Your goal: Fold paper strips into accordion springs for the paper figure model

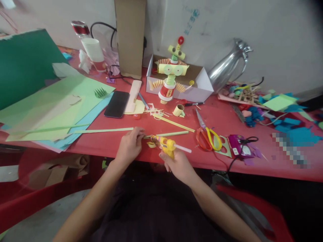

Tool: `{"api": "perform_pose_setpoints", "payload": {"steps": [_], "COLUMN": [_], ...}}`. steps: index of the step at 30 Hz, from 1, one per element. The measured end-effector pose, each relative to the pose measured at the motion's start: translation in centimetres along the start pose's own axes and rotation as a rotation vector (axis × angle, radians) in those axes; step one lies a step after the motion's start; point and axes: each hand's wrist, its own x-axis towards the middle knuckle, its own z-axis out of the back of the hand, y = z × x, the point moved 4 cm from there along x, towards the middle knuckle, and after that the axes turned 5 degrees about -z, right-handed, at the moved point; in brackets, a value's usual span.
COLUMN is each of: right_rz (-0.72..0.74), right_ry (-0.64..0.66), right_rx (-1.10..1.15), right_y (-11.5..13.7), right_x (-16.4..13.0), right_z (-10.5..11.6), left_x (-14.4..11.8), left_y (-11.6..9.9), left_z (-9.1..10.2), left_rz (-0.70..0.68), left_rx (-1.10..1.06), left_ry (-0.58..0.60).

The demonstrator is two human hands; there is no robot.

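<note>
My right hand (180, 164) is wrapped round the handle of a yellow hot glue gun (169, 145), whose nozzle points left. A clear glue stick (183, 148) juts from the gun's back end. Close to the nozzle, my left hand (129, 144) has its fingers pinched at a light green paper strip (108, 130). Another narrow green strip (176, 133) lies just behind the gun. A small yellow paper curl (151, 145) sits below the nozzle on the red table. The exact contact at the fingertips is partly hidden.
Behind stands a paper-cup figure (167, 90) by a white box (205, 82). Scissors (202, 129) and a purple packet (242, 147) lie rightward. A phone (116, 104) and paper sheets (50, 97) are leftward. A metal jug (227, 67) stands at the back.
</note>
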Motion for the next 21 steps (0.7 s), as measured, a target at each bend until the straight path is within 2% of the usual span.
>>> {"api": "perform_pose_setpoints", "payload": {"steps": [4, 10, 15, 21], "right_rz": [0.008, -0.034, -0.041, -0.083], "right_ry": [0.007, -0.097, -0.114, -0.199], "right_rx": [-0.021, -0.049, -0.048, -0.064], "right_y": [-0.2, -1.0, -1.2, -2.4], "right_x": [0.1, -0.2, -0.6, -0.8], "right_z": [0.2, 2.1, 3.0, 5.2], "left_x": [0.0, 0.2, 0.2, 0.2], "left_y": [0.0, -0.3, -0.4, -0.2], "left_z": [0.1, 0.2, 0.3, 0.3], "left_rz": [0.004, 0.001, 0.007, 0.014], "left_rx": [-0.001, 0.015, 0.016, 0.035], "left_ry": [0.005, 0.009, 0.02, 0.02]}}
